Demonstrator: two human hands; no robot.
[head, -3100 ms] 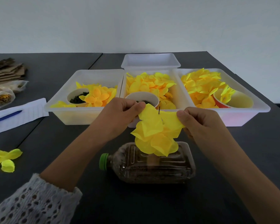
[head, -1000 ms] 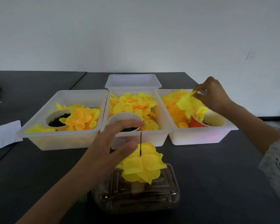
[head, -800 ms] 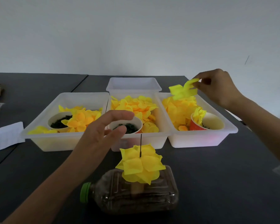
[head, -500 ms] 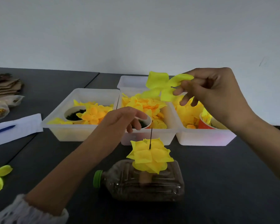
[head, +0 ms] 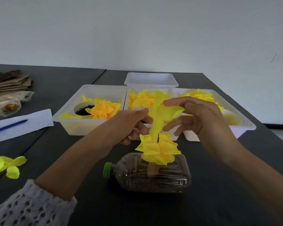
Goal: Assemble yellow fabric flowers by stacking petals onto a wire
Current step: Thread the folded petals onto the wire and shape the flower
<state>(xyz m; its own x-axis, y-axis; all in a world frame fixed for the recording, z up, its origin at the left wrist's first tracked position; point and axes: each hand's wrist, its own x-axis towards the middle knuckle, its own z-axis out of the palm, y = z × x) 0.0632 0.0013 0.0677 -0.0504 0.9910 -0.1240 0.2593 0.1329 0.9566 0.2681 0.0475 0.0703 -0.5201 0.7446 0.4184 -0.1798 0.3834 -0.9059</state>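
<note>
Crinkled yellow fabric petal (head: 162, 115) between both hands, above thin wire (head: 158, 140).

Both hands are raised over the desk (head: 219, 201), holding one yellow petal piece (head: 162, 115) between them. The left hand (head: 131, 123) pinches its left edge, and the right hand (head: 198, 116) holds its right side with thumb and forefinger, the other fingers spread. The piece hangs down to the tip of a thin dark wire (head: 158, 140). That wire stands upright out of a flower (head: 158, 149) of stacked petals, which sits on a bottle (head: 153, 176) lying on its side, green cap to the left. Behind are three trays (head: 82, 128) of yellow petals with cups in them, and a fourth tray (head: 150, 79) further back. On the left lie loose petals (head: 5, 165), a paper (head: 23, 123) with a blue pen (head: 8, 126), and cardboard (head: 10, 80).
</note>
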